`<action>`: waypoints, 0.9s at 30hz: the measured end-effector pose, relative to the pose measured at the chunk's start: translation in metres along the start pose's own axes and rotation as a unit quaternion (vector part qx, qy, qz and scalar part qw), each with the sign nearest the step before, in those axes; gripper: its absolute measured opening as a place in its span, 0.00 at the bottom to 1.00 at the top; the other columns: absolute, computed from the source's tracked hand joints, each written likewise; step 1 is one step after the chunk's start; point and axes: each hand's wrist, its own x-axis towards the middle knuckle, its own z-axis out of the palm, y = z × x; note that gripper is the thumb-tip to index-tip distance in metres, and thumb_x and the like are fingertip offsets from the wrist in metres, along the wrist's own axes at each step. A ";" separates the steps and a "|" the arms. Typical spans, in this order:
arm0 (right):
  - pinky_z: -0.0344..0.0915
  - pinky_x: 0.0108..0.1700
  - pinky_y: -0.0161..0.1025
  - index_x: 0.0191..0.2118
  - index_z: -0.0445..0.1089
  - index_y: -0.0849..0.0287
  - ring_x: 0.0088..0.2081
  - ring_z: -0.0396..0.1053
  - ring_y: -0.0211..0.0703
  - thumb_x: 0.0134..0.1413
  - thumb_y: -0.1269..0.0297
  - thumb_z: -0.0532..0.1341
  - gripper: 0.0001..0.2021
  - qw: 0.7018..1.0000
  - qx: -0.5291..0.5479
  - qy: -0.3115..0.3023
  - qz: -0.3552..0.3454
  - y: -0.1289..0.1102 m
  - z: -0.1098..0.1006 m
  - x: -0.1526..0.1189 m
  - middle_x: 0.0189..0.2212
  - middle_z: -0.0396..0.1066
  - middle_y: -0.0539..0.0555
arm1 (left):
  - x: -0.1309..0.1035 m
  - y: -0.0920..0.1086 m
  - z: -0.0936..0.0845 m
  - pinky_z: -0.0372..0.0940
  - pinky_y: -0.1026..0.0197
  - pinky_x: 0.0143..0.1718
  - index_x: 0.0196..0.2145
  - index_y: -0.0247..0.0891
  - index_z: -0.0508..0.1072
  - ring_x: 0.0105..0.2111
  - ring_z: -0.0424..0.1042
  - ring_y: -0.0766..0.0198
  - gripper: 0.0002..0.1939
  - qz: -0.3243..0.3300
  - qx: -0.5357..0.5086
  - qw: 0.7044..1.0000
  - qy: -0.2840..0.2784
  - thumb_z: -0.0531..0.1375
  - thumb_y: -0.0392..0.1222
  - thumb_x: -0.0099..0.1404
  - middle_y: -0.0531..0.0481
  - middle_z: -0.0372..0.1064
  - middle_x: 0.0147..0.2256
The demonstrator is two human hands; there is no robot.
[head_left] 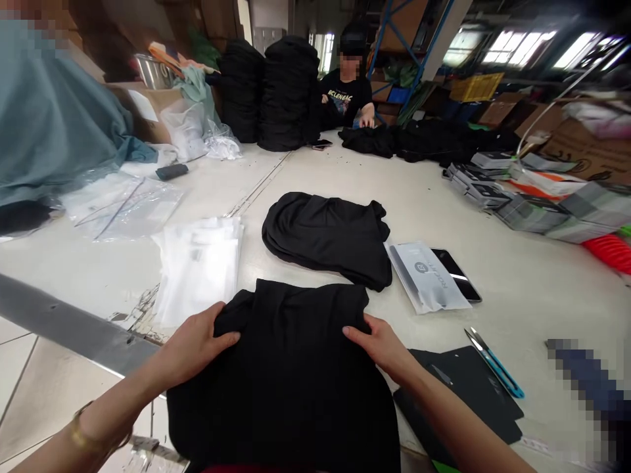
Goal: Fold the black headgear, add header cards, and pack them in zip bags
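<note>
A piece of black cloth (290, 381) spreads over the near table edge and hangs down at the bottom of the view. My left hand (197, 345) pinches its upper left side, thumb on top and fingers underneath. At the upper right side, my right hand (377, 341) grips the same cloth in a like way. Just beyond lies a flat, folded stack of black fabric (325, 233). White translucent bags (202, 263) are piled to the left. A printed pouch (426, 276) rests partly on a phone (461, 272) to the right.
Blue-handled thread snips (495, 364) lie on dark cards (458, 394) at the right. Packaged goods (532, 197) are heaped farther back. Tall black stacks (288, 92) stand across the table (384, 177), near a seated person (345, 92). Clear plastic (128, 203) lies at left.
</note>
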 end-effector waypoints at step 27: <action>0.62 0.52 0.55 0.50 0.67 0.59 0.54 0.62 0.55 0.53 0.69 0.56 0.17 0.834 -0.449 0.119 -0.297 0.017 -0.088 0.079 0.53 0.65 0.61 | 0.244 0.072 0.000 0.34 0.36 0.58 0.62 0.45 0.51 0.63 0.29 0.42 0.35 0.168 0.227 0.949 0.137 0.49 0.61 0.61 0.41 0.30 0.65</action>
